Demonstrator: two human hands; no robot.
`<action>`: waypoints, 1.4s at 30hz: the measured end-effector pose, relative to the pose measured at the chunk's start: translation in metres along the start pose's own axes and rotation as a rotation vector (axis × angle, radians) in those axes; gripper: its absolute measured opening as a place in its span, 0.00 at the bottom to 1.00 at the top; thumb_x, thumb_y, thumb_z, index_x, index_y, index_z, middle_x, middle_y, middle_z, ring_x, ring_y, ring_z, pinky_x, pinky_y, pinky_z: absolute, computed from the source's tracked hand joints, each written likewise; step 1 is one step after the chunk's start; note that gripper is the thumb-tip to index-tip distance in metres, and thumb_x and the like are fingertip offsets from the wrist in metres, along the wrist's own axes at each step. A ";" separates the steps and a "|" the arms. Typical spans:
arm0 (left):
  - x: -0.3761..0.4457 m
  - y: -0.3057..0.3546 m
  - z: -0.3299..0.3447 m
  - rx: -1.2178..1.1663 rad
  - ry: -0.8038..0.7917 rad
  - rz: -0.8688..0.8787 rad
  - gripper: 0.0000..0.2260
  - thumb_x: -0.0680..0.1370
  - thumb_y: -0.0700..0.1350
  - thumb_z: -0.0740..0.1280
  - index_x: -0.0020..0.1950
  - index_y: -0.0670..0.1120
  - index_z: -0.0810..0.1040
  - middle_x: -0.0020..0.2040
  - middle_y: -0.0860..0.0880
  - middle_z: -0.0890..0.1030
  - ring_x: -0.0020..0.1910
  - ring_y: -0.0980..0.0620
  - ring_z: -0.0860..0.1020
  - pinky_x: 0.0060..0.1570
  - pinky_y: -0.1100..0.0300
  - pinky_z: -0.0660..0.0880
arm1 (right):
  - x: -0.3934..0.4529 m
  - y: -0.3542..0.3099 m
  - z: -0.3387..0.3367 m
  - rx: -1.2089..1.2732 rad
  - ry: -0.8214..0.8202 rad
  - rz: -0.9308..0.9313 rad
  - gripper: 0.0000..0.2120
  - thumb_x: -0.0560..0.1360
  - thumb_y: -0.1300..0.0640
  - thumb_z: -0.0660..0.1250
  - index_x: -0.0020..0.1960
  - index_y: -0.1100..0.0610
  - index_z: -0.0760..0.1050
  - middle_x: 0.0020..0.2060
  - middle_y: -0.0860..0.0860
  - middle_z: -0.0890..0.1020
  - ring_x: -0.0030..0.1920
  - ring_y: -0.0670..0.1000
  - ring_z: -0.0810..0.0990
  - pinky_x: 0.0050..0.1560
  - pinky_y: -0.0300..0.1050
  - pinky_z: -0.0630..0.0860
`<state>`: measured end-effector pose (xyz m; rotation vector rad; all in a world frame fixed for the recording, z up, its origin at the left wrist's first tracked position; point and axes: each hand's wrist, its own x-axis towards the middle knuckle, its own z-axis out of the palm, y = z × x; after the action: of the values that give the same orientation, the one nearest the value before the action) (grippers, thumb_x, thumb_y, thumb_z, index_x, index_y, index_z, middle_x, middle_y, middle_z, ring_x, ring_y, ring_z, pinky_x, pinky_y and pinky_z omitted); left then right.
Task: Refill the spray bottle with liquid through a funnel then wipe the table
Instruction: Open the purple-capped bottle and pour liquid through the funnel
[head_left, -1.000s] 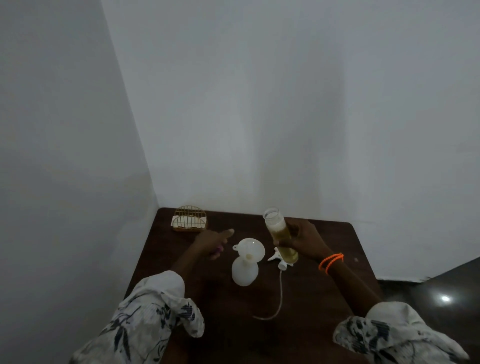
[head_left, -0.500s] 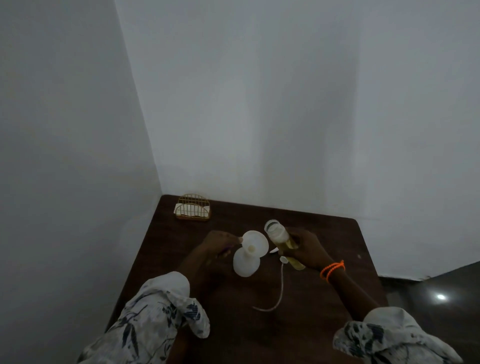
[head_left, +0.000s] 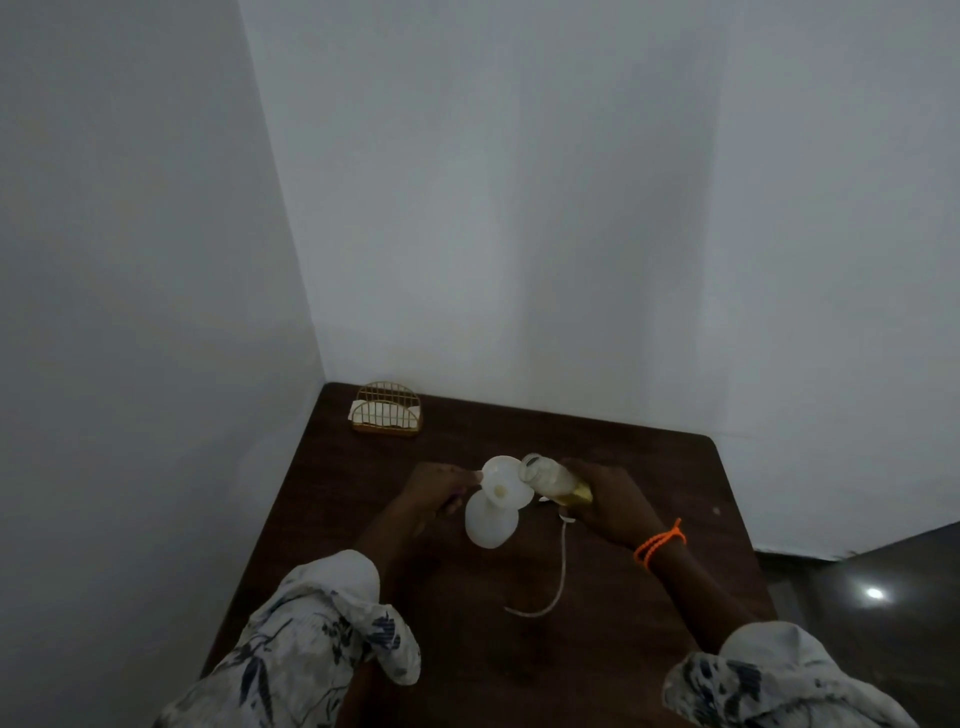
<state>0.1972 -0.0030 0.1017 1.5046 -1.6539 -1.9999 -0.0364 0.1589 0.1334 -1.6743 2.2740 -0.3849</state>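
A white spray bottle (head_left: 489, 522) stands in the middle of the dark wooden table (head_left: 649, 467) with a white funnel (head_left: 506, 486) in its neck. My left hand (head_left: 436, 491) pinches the funnel's rim on the left side. My right hand (head_left: 605, 501) grips a clear bottle of yellowish liquid (head_left: 553, 480), tipped with its open mouth over the funnel. The spray head with its long white tube (head_left: 558, 577) lies on the table just right of the bottle.
A gold wire holder with white napkins (head_left: 387, 415) sits at the table's far left corner, close to the walls. White walls border the table at the left and back. Dark floor shows beyond the right edge.
My right hand has tilted the liquid bottle from upright down over the funnel. My left hand moved from pointing beside the funnel to holding its rim.
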 end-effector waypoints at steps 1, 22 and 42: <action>0.000 0.000 0.000 0.002 -0.005 0.002 0.14 0.77 0.49 0.74 0.53 0.39 0.83 0.33 0.47 0.79 0.30 0.53 0.74 0.32 0.61 0.71 | 0.001 0.002 0.002 -0.046 -0.003 -0.002 0.34 0.66 0.43 0.77 0.69 0.53 0.76 0.58 0.51 0.84 0.56 0.51 0.83 0.56 0.51 0.79; -0.006 0.002 -0.004 0.024 -0.041 0.013 0.12 0.78 0.50 0.73 0.53 0.41 0.83 0.35 0.47 0.79 0.31 0.53 0.74 0.32 0.61 0.71 | -0.005 -0.009 -0.003 -0.330 -0.091 0.006 0.34 0.73 0.48 0.72 0.77 0.51 0.65 0.72 0.50 0.74 0.71 0.54 0.71 0.69 0.55 0.61; -0.006 -0.001 -0.003 0.027 -0.050 0.011 0.06 0.78 0.45 0.72 0.50 0.44 0.83 0.34 0.47 0.79 0.31 0.54 0.73 0.30 0.62 0.70 | -0.006 -0.014 -0.010 -0.374 -0.111 0.034 0.34 0.74 0.46 0.72 0.76 0.48 0.64 0.71 0.48 0.75 0.70 0.52 0.72 0.68 0.53 0.60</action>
<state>0.2027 -0.0006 0.1052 1.4625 -1.7109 -2.0335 -0.0259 0.1612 0.1488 -1.7682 2.3947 0.1503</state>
